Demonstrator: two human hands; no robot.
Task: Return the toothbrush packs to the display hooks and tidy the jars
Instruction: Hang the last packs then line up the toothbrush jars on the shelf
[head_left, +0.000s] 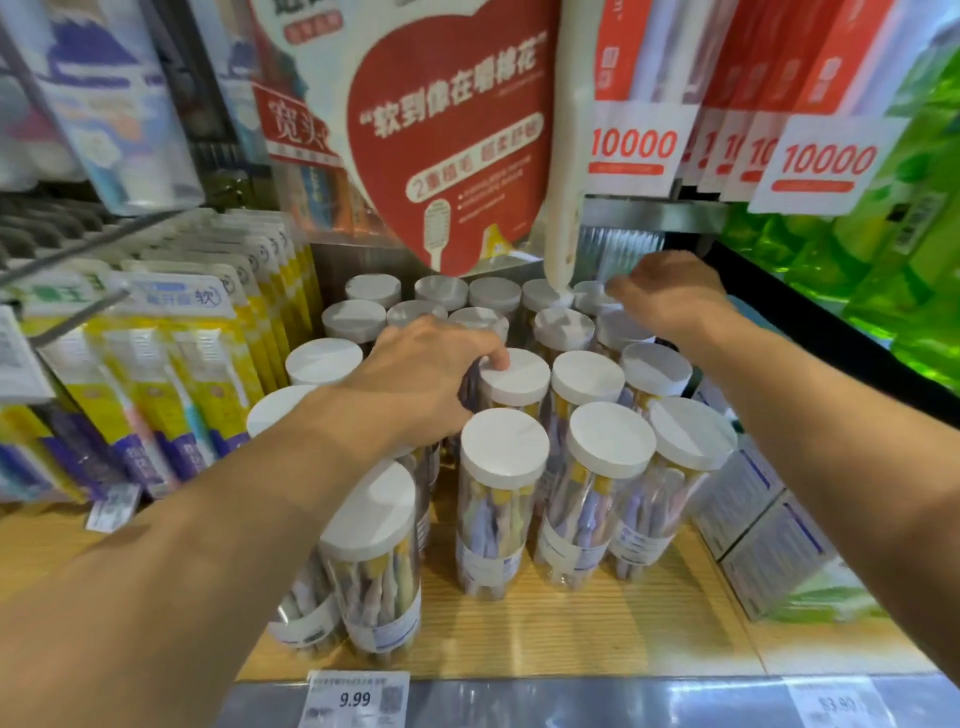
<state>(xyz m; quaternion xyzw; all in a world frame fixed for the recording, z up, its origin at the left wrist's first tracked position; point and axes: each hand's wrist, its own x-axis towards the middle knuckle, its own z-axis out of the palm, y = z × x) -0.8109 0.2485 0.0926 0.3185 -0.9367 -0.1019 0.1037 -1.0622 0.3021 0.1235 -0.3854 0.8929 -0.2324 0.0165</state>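
two hands (415, 374) (670, 296) among white-lidded jars (514, 376)

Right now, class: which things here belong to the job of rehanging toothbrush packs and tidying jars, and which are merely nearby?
Job:
left hand, holding a white-lidded jar
right hand, at the back jars
yellow toothbrush packs

Nearby:
red heart sign
green packs
price tag

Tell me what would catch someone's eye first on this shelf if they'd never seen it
The big red heart-shaped sign hanging at top centre stands out first. Below it, a cluster of clear jars with white lids fills the wooden shelf. The left hand grips one mid-row jar while the right hand reaches the back row.
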